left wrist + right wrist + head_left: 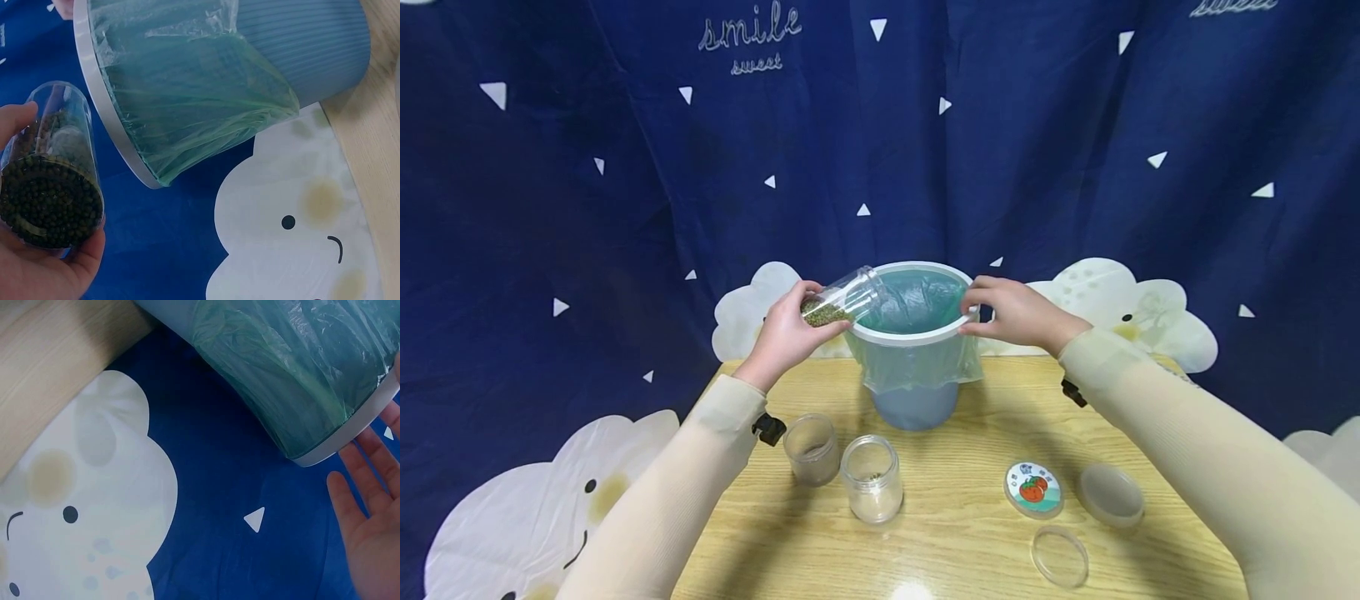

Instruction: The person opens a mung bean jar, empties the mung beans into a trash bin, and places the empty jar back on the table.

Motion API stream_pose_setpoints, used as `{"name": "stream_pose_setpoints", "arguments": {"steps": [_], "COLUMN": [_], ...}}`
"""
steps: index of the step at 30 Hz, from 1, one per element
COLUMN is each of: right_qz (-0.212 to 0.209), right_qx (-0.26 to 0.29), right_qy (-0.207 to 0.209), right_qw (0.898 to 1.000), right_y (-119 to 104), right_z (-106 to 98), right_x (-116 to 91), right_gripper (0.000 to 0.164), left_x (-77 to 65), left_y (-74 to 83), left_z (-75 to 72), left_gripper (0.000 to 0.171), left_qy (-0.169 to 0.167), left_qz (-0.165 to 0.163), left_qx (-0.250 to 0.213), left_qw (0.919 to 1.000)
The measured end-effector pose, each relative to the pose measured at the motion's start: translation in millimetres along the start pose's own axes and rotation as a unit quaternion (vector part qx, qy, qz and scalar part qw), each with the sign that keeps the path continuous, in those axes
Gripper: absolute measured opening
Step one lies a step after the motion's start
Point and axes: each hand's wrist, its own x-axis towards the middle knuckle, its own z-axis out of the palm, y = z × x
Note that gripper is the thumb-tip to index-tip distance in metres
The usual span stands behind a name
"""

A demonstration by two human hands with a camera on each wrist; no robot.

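My left hand (793, 329) grips a clear plastic jar (852, 292) tilted on its side, its mouth at the left rim of a blue trash bin (915, 407). Green mung beans (50, 203) lie in the jar's bottom end. A translucent green bag (917, 367) lines the bin and folds over its white rim (910, 339). On the bin's right side, my right hand (1017, 312) holds the rim, fingers at its top and thumb lower down. The right wrist view shows the fingers (359, 465) of that hand along the rim, the little finger apart.
Two clear jars, a left one (812, 450) and a right one (872, 483) with a few bits inside, stand before the bin. At the right lie a tomato-print lid (1033, 490), a frosted round lid (1111, 496) and a clear ring (1060, 581). A blue curtain (880, 125) hangs behind the table.
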Motion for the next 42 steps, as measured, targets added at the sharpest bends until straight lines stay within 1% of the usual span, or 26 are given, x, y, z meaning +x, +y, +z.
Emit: {"name": "stream_pose_setpoints", "arguments": {"steps": [5,17,24,28,35,42], "right_qz": [0.002,0.006,-0.002,-0.003,-0.004,0.003], "right_qx": [-0.004,0.009,0.005,0.006,0.008,0.009], "right_qy": [0.000,-0.002,0.006,0.006,0.005,0.000], "right_qw": [1.000,1.000,1.000,1.000,1.000,1.000], "right_y": [-0.4,-0.5,1.7,2.5,1.1,-1.2], "right_z": [-0.6,0.6,1.5,1.9,1.1,-0.5], "right_x": [0.3,-0.6,-1.0,-0.9,-0.6,-0.6], "right_gripper": [0.025,0.024,0.024,0.024,0.024,0.024], "left_x": [1.8,2.1,2.6,2.7,3.8,2.6], "left_y": [-1.2,-1.8,-0.8,-1.0,-3.6,-3.1], "left_z": [-0.8,-1.8,-1.3,-1.4,-1.4,-2.2], "left_gripper": [0.064,0.064,0.063,0.063,0.064,0.068], "left_qy": [0.003,-0.008,-0.003,0.000,-0.001,-0.005], "left_qz": [0.004,0.001,0.007,0.007,0.004,-0.006], "left_qx": [-0.004,0.002,0.014,0.012,0.015,0.004], "left_qw": [1.0000,1.0000,0.9999,0.9999,0.9999,1.0000]}}
